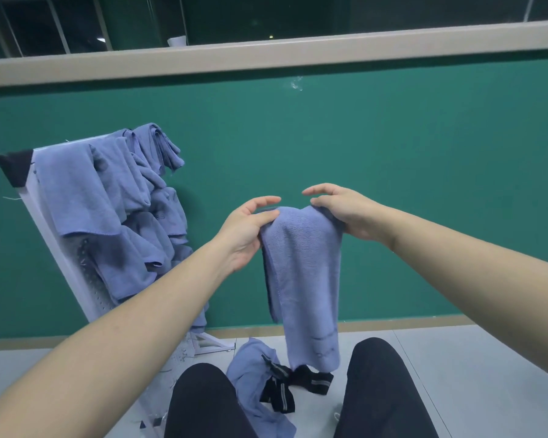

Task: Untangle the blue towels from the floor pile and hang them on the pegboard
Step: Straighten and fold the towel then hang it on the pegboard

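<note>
Both hands (pixel 298 219) pinch one blue towel's (pixel 307 279) top — it hangs between them.

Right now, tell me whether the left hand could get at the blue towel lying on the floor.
Probably not at once: the left hand pinches the held towel, as does the right hand. The floor towel lies uncovered between the knees.

Blue towel (pixel 304 267): held up, hanging lengthwise, right of pegboard (pixel 91 292). Pegboard: white, leaning, draped with blue towels (pixel 114 203). Floor pile (pixel 257 384): blue cloth at pegboard's foot.
</note>
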{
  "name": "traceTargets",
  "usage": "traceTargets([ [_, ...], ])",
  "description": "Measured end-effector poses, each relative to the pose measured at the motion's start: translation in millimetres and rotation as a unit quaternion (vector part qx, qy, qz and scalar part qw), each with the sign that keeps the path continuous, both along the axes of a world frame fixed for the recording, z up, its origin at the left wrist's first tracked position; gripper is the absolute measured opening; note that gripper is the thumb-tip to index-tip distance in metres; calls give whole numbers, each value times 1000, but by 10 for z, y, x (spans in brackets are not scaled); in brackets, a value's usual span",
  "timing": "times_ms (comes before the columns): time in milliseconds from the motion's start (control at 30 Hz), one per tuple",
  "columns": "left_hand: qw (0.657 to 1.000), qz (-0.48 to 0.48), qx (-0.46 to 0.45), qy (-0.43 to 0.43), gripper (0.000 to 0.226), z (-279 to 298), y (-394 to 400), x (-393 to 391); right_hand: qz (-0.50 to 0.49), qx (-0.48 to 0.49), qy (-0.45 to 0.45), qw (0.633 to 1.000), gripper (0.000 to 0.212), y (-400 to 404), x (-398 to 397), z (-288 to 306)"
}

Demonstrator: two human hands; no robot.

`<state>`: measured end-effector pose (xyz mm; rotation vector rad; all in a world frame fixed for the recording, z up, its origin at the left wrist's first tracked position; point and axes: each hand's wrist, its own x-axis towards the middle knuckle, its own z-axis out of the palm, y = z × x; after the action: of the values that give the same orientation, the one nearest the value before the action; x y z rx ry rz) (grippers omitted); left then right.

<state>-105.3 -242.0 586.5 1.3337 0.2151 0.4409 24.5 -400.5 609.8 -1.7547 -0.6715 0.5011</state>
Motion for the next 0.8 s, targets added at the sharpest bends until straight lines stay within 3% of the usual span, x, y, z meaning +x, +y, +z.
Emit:
traceTargets([
  [167,998,30,-53,17,18,20,-7,50,52,-42,91,994,39,-76,-17,6],
  [333,997,10,-47,56,32,23,73,1,122,36,153,980,66,-146,63,-89],
  [500,996,-35,-10,77,57,21,160,-56,103,-18,138,985,49,-116,98,-134],
  [800,993,-29,36,110,32,-40,183,-74,62,-88,83,991,29,-148,65,-122],
])
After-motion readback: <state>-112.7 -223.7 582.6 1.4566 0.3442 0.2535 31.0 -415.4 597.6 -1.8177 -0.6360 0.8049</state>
